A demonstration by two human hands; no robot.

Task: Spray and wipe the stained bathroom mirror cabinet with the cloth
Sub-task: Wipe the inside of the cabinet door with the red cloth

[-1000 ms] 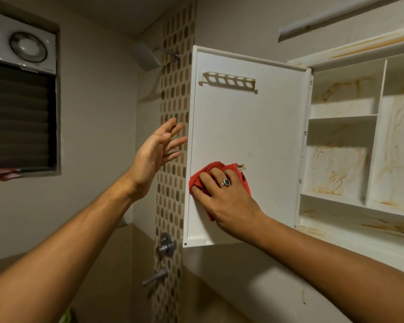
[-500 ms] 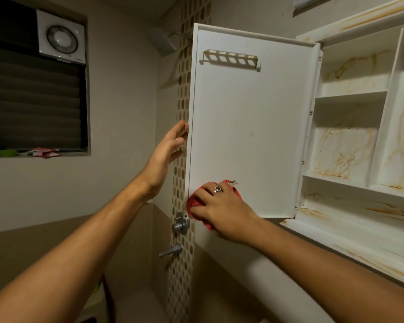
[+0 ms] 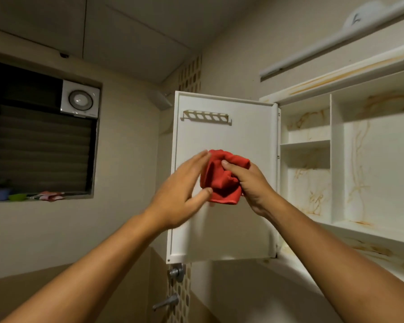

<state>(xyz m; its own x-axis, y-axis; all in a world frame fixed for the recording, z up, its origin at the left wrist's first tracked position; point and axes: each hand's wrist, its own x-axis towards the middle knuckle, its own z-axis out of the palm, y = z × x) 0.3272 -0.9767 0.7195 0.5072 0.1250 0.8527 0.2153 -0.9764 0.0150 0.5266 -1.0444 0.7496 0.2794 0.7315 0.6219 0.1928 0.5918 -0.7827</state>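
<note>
Right hand (image 3: 250, 185), grip clamped tight, thumb and fingers bunching the red cloth (image 3: 222, 180) into a wad! Left hand (image 3: 182, 190) comes in alongside, grip apart, fingers straight over the cloth's left edge and thumb at its lower corner, a bit blurred. The cloth is up in front of the open cabinet door (image 3: 243, 136), below the slotted rack (image 3: 207, 116). To the right, the cabinet (image 3: 383, 159) stands open, its shelves streaked with orange-brown stains.

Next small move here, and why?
Probably carry the red cloth right onto the stained compartments: the right hand grips it bunched, the left hand touches it, the door panel looks clean, and orange streaks mark the compartment walls.
</note>
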